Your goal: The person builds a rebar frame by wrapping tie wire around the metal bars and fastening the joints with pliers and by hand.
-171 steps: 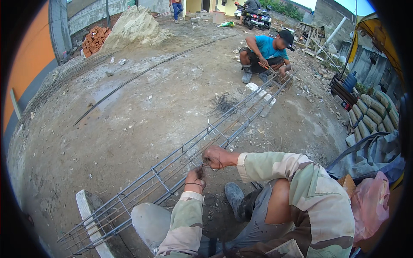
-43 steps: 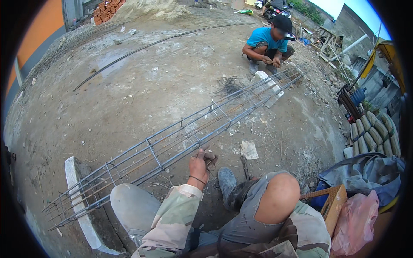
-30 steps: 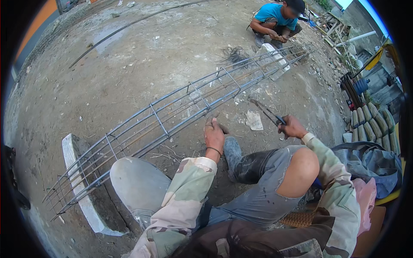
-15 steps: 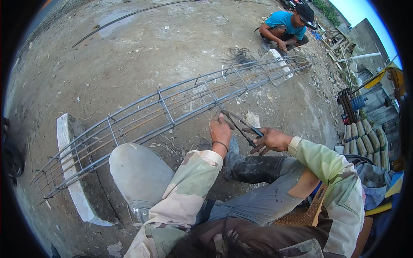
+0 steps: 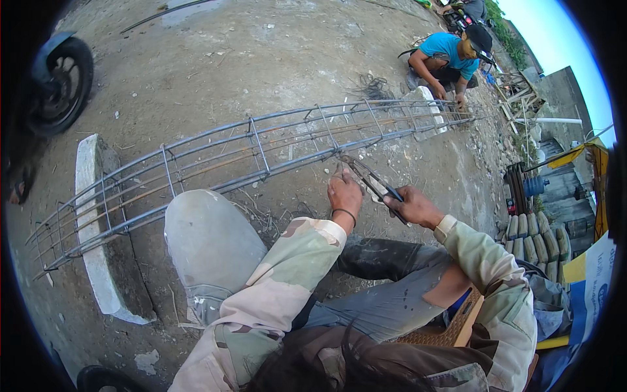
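My right hand (image 5: pixel 415 208) is wrapped round the handles of long dark pincers (image 5: pixel 373 178), whose jaws reach the near lower bar of a long rebar cage (image 5: pixel 264 153). Close by those jaws, my left hand (image 5: pixel 345 195) is closed, its fingertips at the same bar; what they pinch is too small to make out. The cage has long grey and rusty bars joined by square stirrups. Under its left part stands a pale concrete block (image 5: pixel 95 215), and a second pale block (image 5: pixel 428 111) supports its far right part.
A person (image 5: pixel 450 62) in a blue shirt squats at the cage's far end, hands on the bars. A motorcycle wheel (image 5: pixel 68 85) shows at left. Loose thin wire (image 5: pixel 371 85) lies beyond the cage. Stacked bricks (image 5: pixel 535 238) and a grey bag (image 5: pixel 552 304) are at right.
The pincers' handles have come closer together in my right hand. The other person's hands have reached the cage. My view has shifted, bringing in the wheel at left.
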`<state>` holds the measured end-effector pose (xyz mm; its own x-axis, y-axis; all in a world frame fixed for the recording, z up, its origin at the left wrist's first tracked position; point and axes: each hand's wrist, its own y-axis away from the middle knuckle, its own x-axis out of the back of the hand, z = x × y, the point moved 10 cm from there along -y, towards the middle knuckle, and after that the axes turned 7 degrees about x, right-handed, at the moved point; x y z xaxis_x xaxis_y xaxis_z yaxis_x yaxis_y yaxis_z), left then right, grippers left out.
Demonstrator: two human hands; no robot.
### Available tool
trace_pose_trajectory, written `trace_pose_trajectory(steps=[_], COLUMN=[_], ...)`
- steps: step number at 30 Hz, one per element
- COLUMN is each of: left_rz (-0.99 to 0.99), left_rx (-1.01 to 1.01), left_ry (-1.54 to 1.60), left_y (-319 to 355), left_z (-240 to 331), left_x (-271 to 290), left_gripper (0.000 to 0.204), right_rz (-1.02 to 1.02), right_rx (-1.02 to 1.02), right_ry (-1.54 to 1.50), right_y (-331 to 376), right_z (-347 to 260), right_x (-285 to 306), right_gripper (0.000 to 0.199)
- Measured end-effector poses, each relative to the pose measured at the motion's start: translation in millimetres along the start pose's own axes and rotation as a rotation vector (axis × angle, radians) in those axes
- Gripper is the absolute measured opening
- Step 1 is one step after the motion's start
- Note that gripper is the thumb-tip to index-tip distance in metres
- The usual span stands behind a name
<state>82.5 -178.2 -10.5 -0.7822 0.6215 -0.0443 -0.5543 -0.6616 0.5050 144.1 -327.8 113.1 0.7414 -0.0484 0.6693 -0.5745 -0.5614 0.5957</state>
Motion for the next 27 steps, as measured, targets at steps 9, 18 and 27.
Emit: trace_pose_trajectory(steps=[9, 18, 27], left_rz=[-0.245, -0.851, -0.604], left_rx=[0.403, 0.605, 0.672], left_ry=[0.387, 1.511, 1.691], left_y=[-2.8, 13.3, 13.6], left_z=[-18.7, 51.0, 39.1], left_x=[-23.2, -98.1, -108.6], left_gripper=[0.036, 0.033, 0.037], right_rz=[-0.035, -0.237, 0.473], right_rx=[-0.079, -0.126, 0.302], right_ry=[0.187, 0.279, 1.413], right_y=[16.0, -4.9, 14.3], right_z=[-52.6, -74.6, -123.4], right_x=[26.3, 63.6, 45.3], right_gripper=[0.029, 0.016, 0.026])
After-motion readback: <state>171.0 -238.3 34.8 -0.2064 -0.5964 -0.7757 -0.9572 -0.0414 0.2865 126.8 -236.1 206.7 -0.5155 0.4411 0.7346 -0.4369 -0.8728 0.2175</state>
